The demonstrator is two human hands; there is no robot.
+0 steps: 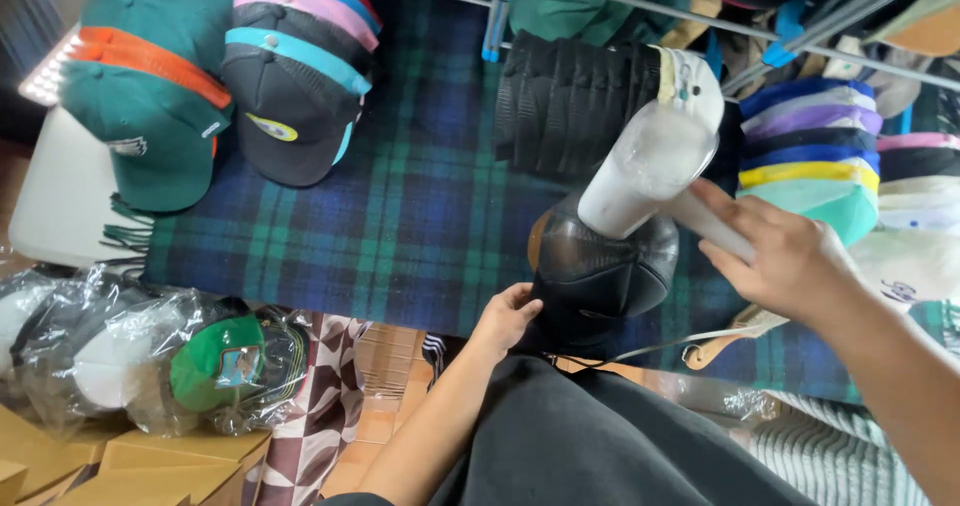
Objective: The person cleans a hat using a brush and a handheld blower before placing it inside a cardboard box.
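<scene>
The left hand (505, 316) pinches the near edge of a black cap (600, 266) on the plaid cloth (420, 196). The right hand (775, 256) is closed on a white steamer (645, 171), pressing it onto the cap.

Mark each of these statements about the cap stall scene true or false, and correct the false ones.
1. The right hand holds a white steamer-like tool against the black cap. True.
2. The left hand lies flat on the plaid cloth, away from the black cap. False: it grips the cap's lower edge.
3. A stack of green caps with an orange brim among them sits at upper left. True.
4. The caps at lower left are loose and uncovered. False: those caps are wrapped in clear plastic bags.
5. The plaid cloth is red and white. False: it is blue and green.
</scene>
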